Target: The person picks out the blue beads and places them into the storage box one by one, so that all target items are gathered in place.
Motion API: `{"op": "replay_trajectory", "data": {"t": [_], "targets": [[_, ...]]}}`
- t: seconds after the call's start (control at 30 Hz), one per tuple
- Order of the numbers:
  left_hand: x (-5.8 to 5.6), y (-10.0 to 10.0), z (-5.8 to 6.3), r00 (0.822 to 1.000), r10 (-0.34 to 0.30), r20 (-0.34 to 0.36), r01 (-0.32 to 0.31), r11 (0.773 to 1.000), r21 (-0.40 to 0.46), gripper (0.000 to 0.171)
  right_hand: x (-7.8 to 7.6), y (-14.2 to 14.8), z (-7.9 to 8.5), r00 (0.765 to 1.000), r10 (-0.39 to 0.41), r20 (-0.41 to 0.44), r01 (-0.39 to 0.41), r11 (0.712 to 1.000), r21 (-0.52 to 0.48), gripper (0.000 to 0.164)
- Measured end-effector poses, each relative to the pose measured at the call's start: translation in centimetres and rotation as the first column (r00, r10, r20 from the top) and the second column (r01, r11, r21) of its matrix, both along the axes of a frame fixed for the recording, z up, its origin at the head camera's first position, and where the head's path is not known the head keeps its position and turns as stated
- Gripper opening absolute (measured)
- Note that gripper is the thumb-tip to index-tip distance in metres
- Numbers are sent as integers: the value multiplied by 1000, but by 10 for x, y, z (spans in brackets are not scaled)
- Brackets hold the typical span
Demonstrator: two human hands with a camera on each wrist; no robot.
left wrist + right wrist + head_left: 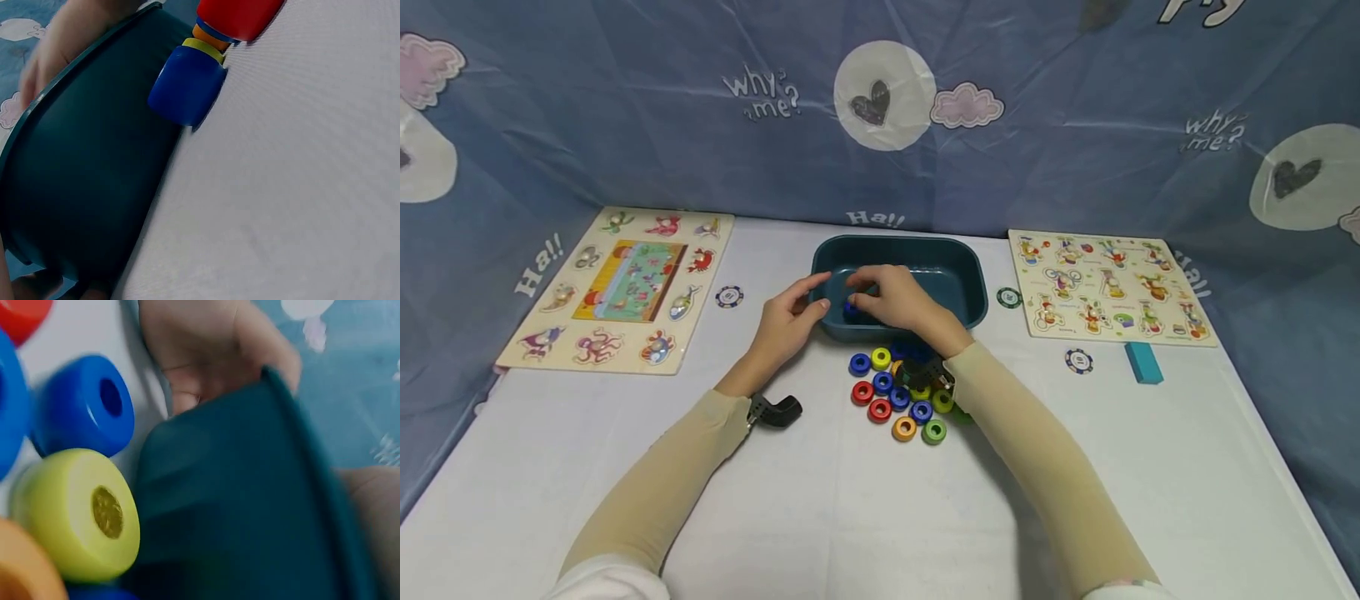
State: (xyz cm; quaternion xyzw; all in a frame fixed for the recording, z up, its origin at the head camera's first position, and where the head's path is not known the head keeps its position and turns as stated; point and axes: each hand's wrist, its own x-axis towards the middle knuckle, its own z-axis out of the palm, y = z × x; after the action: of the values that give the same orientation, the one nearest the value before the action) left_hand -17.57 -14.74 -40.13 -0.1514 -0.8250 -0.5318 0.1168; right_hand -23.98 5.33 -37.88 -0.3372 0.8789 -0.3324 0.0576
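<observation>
Left of centre, we see the left hand (786,323) touching the teal bin (953,285), its fingers loosely extended. At centre, a blue ring (850,309) sits inside, just under the right hand (897,297); we cannot tell whether it's pinched.

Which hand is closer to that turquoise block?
Right: the right hand reaches into the teal bin, left of the turquoise block; the left hand is farther away, at the bin's left end.

free: tray (957,279), right half | obstacle: rings (899,407) crowding near side
</observation>
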Motion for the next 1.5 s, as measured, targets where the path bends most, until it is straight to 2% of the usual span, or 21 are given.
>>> {"op": "replay_trajectory", "data": {"t": [0.17, 0.23, 0.3, 0.4, 0.5, 0.63, 0.73, 0.87, 1.0, 1.1, 1.2, 1.27, 1.33, 1.43, 1.5], "targets": [[-1, -1, 0, 1000, -2, 3, 2, 1000, -5, 38, 35, 16, 14, 986, 31, -163, -67, 974, -217, 22], [-1, -2, 0, 1000, 1, 5, -1, 1000, -6, 39, 49, 22, 17, 980, 68, -189, -117, 959, -257, 20], [-2, -3, 1, 1000, 4, 5, -4, 1000, -5, 39, 61, 25, 18, 976, 118, -184, -164, 953, -255, 19], [-4, -4, 2, 1000, 4, 6, -4, 1000, 0, 39, 70, 25, 15, 971, 186, -152, -210, 964, -163, 21], [-6, -4, 3, 1000, -1, 8, 1, 1000, 7, 39, 74, 19, 11, 964, 230, -132, -230, 973, 17, 25], [-5, -3, 3, 1000, -3, 19, 3, 1000, 10, 40, 80, 11, 0, 967, 211, -146, -180, 963, 198, 27], [-4, -2, 3, 1000, -4, 21, 4, 1000, 8, 40, 84, 7, -8, 974, 165, -155, -127, 965, 232, 27], [-2, -1, 4, 1000, -7, 21, 7, 1000, 8, 40, 85, 6, -13, 978, 138, -157, -101, 970, 221, 26], [0, -1, 3, 1000, -7, 26, 8, 1000, -3, 40, 86, 8, -12, 967, 158, -199, -122, 976, 182, 24], [1, -1, 2, 999, -8, 31, 9, 1000, -14, 40, 86, 12, -2, 953, 186, -238, -172, 982, 78, 24], [1, -1, 3, 999, -7, 31, 7, 1000, -12, 40, 80, 19, 11, 946, 164, -280, -190, 979, -67, 25], [1, 0, 3, 999, -2, 32, 2, 1000, -7, 40, 73, 27, 18, 947, 103, -304, -151, 978, -140, 25], [2, 0, 4, 999, 0, 37, 0, 1000, -4, 40, 63, 36, 20, 948, 12, -319, -71, 982, -174, 23], [2, 1, 4, 999, 6, 53, -6, 1000, -8, 40, 48, 49, 18, 948, -105, -300, 59, 985, -160, 22], [2, 0, 4, 998, 9, 60, -9, 1000, -7, 41, 41, 55, 16, 951, -149, -271, 119, 985, -123, 22]]}}
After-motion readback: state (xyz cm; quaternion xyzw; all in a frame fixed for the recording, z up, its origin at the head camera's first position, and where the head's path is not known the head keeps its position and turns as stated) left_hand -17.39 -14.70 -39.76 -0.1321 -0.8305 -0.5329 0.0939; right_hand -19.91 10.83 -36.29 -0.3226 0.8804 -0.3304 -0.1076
